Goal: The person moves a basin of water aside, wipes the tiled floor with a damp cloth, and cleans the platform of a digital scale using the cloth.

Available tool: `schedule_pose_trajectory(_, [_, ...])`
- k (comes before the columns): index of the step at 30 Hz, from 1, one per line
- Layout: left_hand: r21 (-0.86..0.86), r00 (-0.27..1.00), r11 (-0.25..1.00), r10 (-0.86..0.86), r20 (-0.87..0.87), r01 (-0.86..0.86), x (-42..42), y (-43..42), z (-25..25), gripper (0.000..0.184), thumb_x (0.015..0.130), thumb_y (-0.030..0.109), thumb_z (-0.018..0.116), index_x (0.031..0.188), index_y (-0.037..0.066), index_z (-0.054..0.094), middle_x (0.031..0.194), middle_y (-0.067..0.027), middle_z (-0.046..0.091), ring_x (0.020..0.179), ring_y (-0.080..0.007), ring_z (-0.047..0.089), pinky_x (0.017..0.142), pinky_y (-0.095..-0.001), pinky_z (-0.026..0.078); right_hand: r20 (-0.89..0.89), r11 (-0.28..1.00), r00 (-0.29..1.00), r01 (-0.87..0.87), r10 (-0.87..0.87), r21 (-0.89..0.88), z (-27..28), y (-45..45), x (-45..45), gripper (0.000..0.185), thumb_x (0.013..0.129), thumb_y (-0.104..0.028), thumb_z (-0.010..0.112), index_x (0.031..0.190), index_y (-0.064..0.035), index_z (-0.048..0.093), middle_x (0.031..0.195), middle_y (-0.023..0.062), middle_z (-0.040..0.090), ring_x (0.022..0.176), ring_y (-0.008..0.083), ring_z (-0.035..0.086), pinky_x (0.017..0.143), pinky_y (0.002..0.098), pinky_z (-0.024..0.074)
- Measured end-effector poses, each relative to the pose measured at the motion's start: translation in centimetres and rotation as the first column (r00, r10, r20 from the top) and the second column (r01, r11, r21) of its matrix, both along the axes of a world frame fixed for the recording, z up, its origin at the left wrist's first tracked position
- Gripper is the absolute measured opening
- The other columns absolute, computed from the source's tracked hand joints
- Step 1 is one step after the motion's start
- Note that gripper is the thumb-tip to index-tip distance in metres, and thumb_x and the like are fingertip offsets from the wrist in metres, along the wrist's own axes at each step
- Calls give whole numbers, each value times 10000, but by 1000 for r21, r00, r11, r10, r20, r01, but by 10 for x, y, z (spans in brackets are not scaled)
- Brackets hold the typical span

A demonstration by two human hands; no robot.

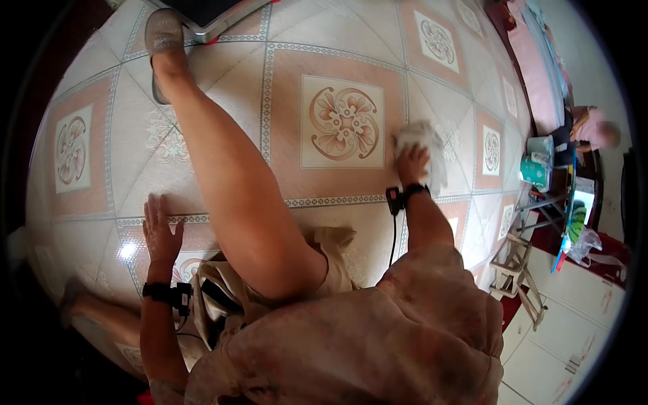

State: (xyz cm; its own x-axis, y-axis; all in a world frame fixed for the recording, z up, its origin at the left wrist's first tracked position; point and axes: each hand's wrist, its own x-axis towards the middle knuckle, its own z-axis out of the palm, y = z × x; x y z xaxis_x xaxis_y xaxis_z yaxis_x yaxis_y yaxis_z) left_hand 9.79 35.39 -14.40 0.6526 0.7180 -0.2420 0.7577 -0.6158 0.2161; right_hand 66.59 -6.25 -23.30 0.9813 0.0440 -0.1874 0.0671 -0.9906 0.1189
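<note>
My right hand (412,164) is pressed onto a pale, crumpled cloth (432,145) on the patterned tile floor (331,185), its fingers curled over the near edge. My left hand (160,229) rests on the tiles to the left, palm down with fingers stretched out and nothing in it. Both wrists carry black straps with a small box. My bent leg (233,175) lies between the two hands, its slip-on shoe (164,34) flat on the floor.
A dark, metal-edged object (219,23) stands beyond the shoe. At right are a seated person (588,128), a green-and-white container (535,172), a blue-edged folding table (567,209) with a plastic bag (586,244), a wooden stool (516,270) and white cabinets (560,324).
</note>
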Motion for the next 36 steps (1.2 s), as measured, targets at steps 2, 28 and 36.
schedule_pose_trajectory(2, [-14,999,1000,26,-35,-26,4,-2,5,882,844,255,728,1575,159,243,1643,-156,178,1501,-383,201,1150,-579,271,12,985,990,-139,139,104,33,99,14,670,996,-568,325,1572,-230,272,1658,116,161,1523,369,103,1116,717,168])
schedule_pose_trajectory(28, [-99,994,990,107,34,-103,-25,-48,24,825,853,220,697,1554,139,271,1612,-170,255,1460,-392,290,1152,-586,273,184,27,141,-859,973,512,89,270,-204,444,983,-252,564,1400,-113,502,1426,130,514,1338,303,459,1063,442,366])
schedule_pose_trajectory(36, [51,934,934,-352,-63,355,14,-79,14,667,947,226,564,1554,288,294,1656,-41,201,1496,-324,261,1169,-648,185,291,252,602,-656,744,711,203,171,-105,356,947,-45,573,1300,-78,604,1378,133,570,1323,288,505,1102,367,389])
